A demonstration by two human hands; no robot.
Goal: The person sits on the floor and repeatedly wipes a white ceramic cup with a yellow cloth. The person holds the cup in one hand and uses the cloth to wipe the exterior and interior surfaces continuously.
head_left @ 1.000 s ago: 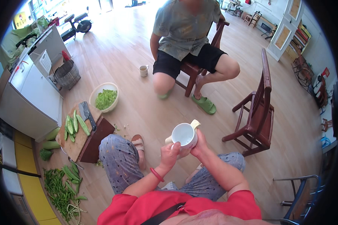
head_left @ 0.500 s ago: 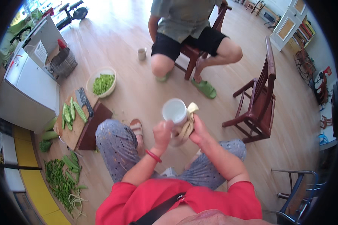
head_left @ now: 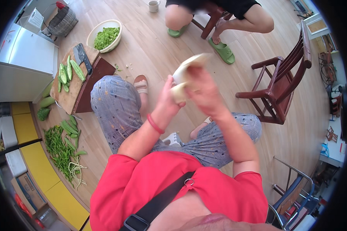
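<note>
Above the wooden floor (head_left: pixel 150 42), both hands, left hand (head_left: pixel 169 101) and right hand (head_left: pixel 204 90), now grip the white cup (head_left: pixel 183 73) tilted, blurred, its mouth turned away.

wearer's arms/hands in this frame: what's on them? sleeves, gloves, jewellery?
Both forearms bare, no gloves. Left hand has a thin red band at the wrist. Right hand is motion-blurred; no ring or watch discernible. Short red sleeves end above the elbows. A dark strap crosses the chest.
</note>
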